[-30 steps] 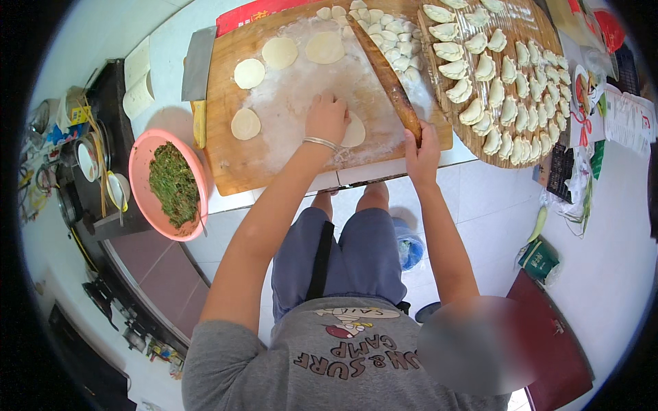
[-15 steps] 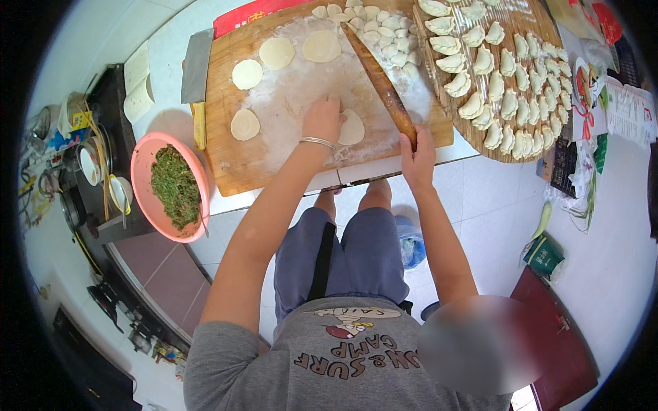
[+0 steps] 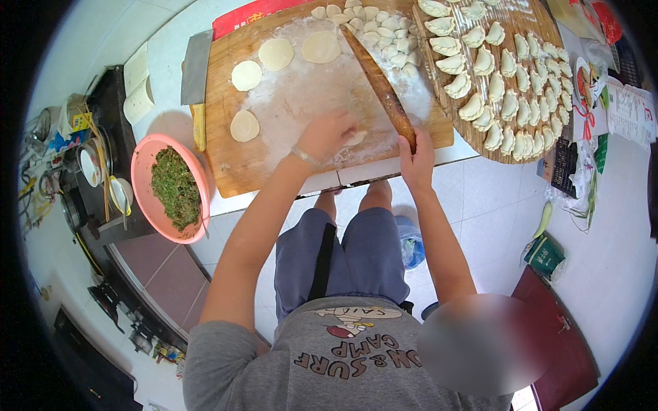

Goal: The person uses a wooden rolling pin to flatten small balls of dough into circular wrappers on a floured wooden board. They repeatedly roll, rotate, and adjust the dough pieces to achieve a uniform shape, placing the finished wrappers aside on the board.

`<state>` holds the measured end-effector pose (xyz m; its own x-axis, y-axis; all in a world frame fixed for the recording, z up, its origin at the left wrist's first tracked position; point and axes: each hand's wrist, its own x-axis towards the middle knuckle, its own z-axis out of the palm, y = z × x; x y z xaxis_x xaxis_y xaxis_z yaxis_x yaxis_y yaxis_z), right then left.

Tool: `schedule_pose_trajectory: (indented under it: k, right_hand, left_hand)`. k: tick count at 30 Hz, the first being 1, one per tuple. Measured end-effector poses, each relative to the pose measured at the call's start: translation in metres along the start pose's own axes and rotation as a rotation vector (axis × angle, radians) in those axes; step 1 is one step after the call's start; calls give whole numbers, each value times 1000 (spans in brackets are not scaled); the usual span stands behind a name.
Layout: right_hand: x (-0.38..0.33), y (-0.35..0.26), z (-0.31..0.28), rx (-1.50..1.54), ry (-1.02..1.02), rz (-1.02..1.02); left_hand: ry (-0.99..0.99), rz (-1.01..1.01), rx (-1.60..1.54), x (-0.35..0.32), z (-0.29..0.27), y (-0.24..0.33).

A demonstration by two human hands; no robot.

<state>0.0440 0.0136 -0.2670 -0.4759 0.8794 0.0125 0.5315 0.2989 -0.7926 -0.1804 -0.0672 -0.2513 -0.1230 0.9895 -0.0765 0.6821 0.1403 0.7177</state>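
My left hand (image 3: 329, 137), smeared by motion, is low over the floured wooden board (image 3: 229, 161). Its fingers are closed on a dough wrapper (image 3: 355, 139), of which only a small pale part shows. My right hand (image 3: 418, 154) grips the near end of a dark wooden rolling pin (image 3: 379, 82), which slants away to the upper left across the board. Flat round wrappers lie farther left and back: one wrapper (image 3: 245, 127) by itself, another wrapper (image 3: 247, 75), and two more near the back. Small dough pieces (image 3: 385, 33) are heaped behind the pin.
At right, a round wooden board (image 3: 445, 103) bears rows of folded dumplings (image 3: 508, 104). A cleaver (image 3: 197, 72) lies along the left board edge. Beside it stands a pink basin (image 3: 140, 185) of green filling (image 3: 175, 188). A blue bin (image 3: 411, 250) is on the floor.
My left hand has moved slightly left and down, and the wrapper beside it is now mostly hidden at its fingers. The right hand and rolling pin have stayed in place.
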Motion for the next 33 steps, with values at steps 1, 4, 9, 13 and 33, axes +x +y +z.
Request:
schedule_pose_trajectory:
  k: [1, 4, 9, 13, 33]
  right_hand:
    - [0, 3, 1, 10, 6, 6]
    - [2, 11, 2, -28, 16, -10]
    - [8, 4, 2, -49, -17, -46]
    - [18, 6, -4, -134, -96, -103]
    - [69, -15, 23, -591, -381, -602]
  left_hand:
    - [-3, 35, -96, -9, -9, 16]
    - [146, -80, -308, -26, -14, 38]
    - [500, -601, -674, -30, 23, 1]
    - [470, -620, -614, -33, 25, -18]
    - [313, -284, 411, -72, 14, -23]
